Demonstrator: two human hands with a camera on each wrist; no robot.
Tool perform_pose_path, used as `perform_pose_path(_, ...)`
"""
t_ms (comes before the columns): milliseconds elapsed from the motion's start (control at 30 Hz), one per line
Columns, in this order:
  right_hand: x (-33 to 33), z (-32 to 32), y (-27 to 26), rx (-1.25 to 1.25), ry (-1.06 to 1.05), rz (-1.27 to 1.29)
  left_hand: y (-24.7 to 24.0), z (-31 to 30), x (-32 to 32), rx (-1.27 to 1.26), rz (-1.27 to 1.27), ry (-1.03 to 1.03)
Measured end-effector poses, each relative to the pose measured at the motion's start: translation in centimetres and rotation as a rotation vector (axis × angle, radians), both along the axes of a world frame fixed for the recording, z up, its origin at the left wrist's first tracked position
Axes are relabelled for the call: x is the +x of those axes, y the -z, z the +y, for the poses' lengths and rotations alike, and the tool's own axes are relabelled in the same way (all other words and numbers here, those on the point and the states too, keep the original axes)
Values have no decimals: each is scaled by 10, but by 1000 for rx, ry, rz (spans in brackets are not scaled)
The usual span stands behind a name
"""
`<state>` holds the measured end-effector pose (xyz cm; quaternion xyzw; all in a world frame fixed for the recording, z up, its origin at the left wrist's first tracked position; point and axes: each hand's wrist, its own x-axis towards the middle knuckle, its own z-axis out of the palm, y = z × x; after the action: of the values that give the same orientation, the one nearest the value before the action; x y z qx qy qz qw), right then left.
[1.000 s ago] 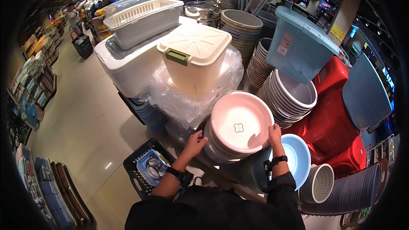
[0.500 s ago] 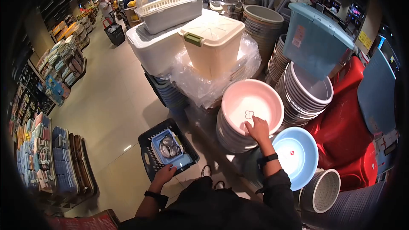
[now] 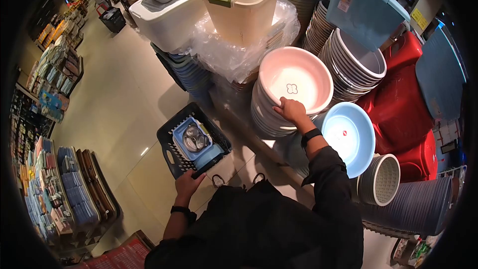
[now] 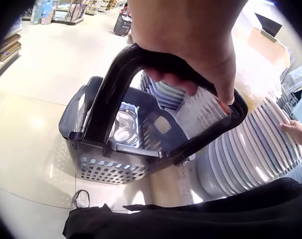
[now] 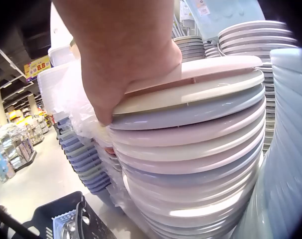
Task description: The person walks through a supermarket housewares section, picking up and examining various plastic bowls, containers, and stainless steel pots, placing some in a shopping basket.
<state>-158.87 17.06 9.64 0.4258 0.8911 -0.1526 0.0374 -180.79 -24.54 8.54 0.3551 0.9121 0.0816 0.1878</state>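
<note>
In the left wrist view, my left hand [image 4: 191,35] grips the raised black handle [image 4: 111,94] of a dark shopping basket [image 3: 166,155]. Inside the basket lie a light blue plastic container [image 3: 206,156] and shiny round metal items [image 3: 195,138]. My right hand [image 3: 293,112] holds the near rim of a pink basin [image 3: 298,72], the top one of a tall nested stack. From the right wrist view, the thumb comes down outside the upper rims [image 5: 221,64]; the other fingers are largely hidden behind the wrist.
A light blue basin [image 3: 343,134] stands right of the stack, with a perforated bin [image 3: 387,179] and red plastic goods [image 3: 398,104] beyond. A cream lidded box [image 3: 244,10] rests on plastic wrap behind. Aisle floor [image 3: 119,119] stretches left past shelves of folded textiles [image 3: 45,184].
My left hand has left the basin stack and gone down-left to the basket, where it now grips the handle. My right hand has shifted from the pink basin's right side to its near rim.
</note>
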Motion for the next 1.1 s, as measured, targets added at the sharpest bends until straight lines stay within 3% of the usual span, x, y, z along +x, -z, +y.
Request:
perform_pose_path(167,-15,3,0,178,94,-81,9,15,-35,126,35,66)
perform_pose_path(267,-23,-10,-1,166,225,-151,17,23,-67,112,2,111)
perform_pose_path(467,-24,2,-4,84,289,-201,24,43,-115,185,15,166)
perform_pose_path(933,-10,0,-6,87,278,-135,20,76,-99,47,-78,157)
perform_pose_path(1000,-9,0,-4,162,287,-7,22,84,-86,35,-65,168)
perform_pose_path(1033,-1,0,11,351,240,69,19,87,-78,29,-90,151)
perform_pose_path(1100,-24,-29,-13,528,176,213,18,90,-66,0,-145,90)
